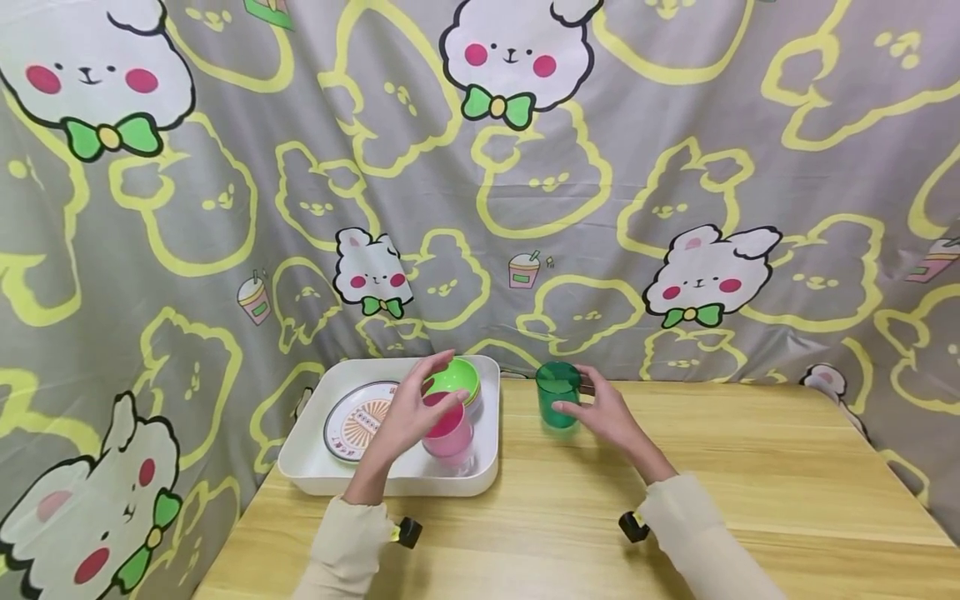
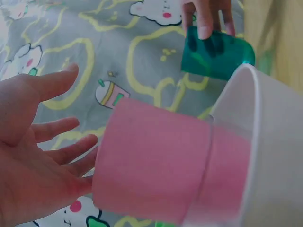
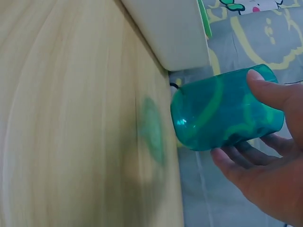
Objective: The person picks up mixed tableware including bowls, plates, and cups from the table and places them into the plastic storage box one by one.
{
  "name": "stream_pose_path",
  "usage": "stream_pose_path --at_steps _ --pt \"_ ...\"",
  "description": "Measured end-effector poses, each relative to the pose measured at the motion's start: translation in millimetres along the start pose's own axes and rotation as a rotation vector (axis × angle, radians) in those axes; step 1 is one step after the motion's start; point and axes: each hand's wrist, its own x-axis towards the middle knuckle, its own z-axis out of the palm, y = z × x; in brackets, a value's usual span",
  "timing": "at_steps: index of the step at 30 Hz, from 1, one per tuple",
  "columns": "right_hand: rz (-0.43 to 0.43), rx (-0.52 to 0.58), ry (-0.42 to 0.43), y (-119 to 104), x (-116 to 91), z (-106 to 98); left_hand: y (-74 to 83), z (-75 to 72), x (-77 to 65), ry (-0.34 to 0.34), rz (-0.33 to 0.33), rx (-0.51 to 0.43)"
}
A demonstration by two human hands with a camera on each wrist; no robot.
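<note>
My right hand point(image 1: 606, 414) grips a green transparent cup point(image 1: 557, 410) between thumb and fingers. The right wrist view shows this cup point(image 3: 213, 111) slightly above the wooden table, its reflection below. My left hand point(image 1: 408, 417) is over the white tray with its fingers spread, beside a pink cup point(image 1: 450, 442). In the left wrist view the open palm point(image 2: 42, 161) faces the pink cup point(image 2: 151, 161), and nothing is held. A clear rim surrounds the pink cup's lower part, seemingly a clear cup it is nested in.
The white tray point(image 1: 390, 486) stands at the table's back left. In it lie a round patterned plate point(image 1: 347, 425) and green bowls point(image 1: 461, 377) that look stacked. A patterned grey curtain point(image 1: 570, 208) hangs behind the wooden table point(image 1: 555, 525).
</note>
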Motion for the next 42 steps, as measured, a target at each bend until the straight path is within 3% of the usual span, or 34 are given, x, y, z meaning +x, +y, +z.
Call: stream_pose_path --at_steps 7,20,31,42 --pt "-0.061 -0.069 0.040 -5 -16 -21 8.0 9.4 11.2 -0.010 0.024 -0.002" --pt "-0.143 -0.039 0.045 -40 -40 -52 12.9 25.2 17.5 -0.075 0.069 -0.124" --pt "-0.178 -0.060 0.064 -63 -56 -60 27.4 40.6 19.2 -0.149 0.071 -0.269" --pt "-0.280 -0.082 0.140 -68 -64 -54 34.5 63.7 19.9 -0.179 0.077 -0.283"
